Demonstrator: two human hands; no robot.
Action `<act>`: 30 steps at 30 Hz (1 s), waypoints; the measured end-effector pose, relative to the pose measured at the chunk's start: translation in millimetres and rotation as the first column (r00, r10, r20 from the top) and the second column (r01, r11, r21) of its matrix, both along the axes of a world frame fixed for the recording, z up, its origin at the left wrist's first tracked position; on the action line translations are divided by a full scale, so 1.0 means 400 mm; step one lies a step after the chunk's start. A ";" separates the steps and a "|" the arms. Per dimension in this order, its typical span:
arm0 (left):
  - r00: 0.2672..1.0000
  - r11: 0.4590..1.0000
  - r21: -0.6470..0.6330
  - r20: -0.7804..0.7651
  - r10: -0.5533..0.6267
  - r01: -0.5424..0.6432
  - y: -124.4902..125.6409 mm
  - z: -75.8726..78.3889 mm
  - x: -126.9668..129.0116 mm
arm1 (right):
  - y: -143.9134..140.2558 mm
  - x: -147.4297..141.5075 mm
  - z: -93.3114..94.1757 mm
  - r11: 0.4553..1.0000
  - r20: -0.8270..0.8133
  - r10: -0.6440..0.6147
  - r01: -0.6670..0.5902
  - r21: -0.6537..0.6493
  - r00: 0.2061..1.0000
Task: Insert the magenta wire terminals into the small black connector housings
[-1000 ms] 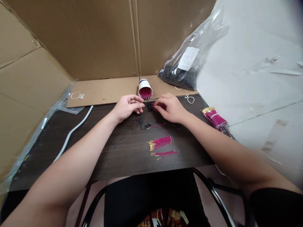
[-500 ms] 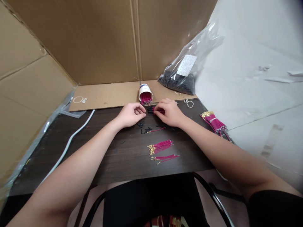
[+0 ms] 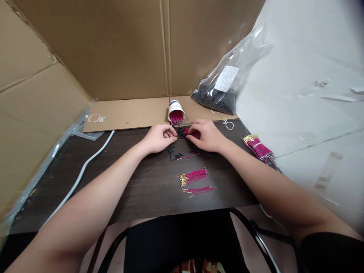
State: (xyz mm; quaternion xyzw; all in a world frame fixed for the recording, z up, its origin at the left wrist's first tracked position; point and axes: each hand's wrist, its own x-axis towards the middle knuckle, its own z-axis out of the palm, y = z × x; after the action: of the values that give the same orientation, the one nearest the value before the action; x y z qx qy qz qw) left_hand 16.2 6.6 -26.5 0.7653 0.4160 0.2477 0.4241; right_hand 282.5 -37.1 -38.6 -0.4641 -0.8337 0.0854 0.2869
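My left hand (image 3: pixel 161 138) is closed in a pinch just left of a pile of pink wires with black sleeves (image 3: pixel 182 132). Whatever its fingertips hold, if anything, is too small to make out. Curved over the right part of that pile, my right hand (image 3: pixel 206 135) has thumb and fingers around the wires. Loose black sleeves (image 3: pixel 178 156) lie below the hands, beside a single pink wire (image 3: pixel 189 156). Closer to me are two groups of pink wires with gold terminals, a larger bunch (image 3: pixel 195 175) and a smaller one (image 3: pixel 200 190).
A tipped paper cup (image 3: pixel 174 107) full of pink wires lies on a cardboard strip (image 3: pixel 127 113). Behind on the right stands a clear bag (image 3: pixel 218 96) of black sleeves. A banded wire bundle (image 3: pixel 259 147) is at the right edge, a pale tube (image 3: pixel 85 167) at left.
The view has shifted slightly. My right thumb and index finger have parted a little, showing more of the pink wires between them. My left hand keeps its pinch.
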 end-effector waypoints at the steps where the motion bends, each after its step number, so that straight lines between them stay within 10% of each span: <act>1: 1.000 1.000 0.000 -0.002 -0.001 0.001 0.000 0.001 0.000 | -0.001 0.004 0.004 1.000 0.009 0.017 -0.017 0.000 1.000; 14: 1.000 1.000 -0.001 0.013 -0.016 0.016 0.003 -0.008 0.002 | 0.010 0.016 -0.001 0.996 0.076 0.082 -0.085 0.029 0.994; 30: 1.000 1.000 -0.017 -0.003 -0.014 0.014 -0.005 0.001 0.007 | 0.016 0.018 -0.021 0.989 0.221 -0.139 0.126 0.075 0.965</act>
State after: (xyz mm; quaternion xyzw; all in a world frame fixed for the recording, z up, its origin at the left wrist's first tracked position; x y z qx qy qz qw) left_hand 18.9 4.8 -26.0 0.7650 0.4132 0.2400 0.4317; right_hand 289.7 -30.8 -46.8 -0.5167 -0.8301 -0.0122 0.2093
